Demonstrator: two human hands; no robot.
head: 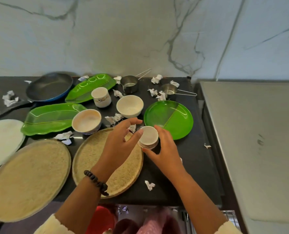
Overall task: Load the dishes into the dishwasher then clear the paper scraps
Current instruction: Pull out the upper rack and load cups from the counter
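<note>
Black counter (191, 159) below veined marble wall (123, 39)

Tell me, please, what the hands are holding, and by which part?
The right hand grips the stack of small bowls by its sides; the left hand only touches its rim.

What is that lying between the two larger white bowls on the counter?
A crumpled paper scrap lies on the dark counter between the left bowl and the right bowl, seen in the head view.

Dark countertop (189, 159): tan plate (96, 159) under left hand (118, 141), second tan plate (29, 179) further left; round green plate (174, 119) beyond right hand (165, 149); bowls (129, 106), pan (49, 86) farther back; paper scraps (150, 185) scattered.
</note>
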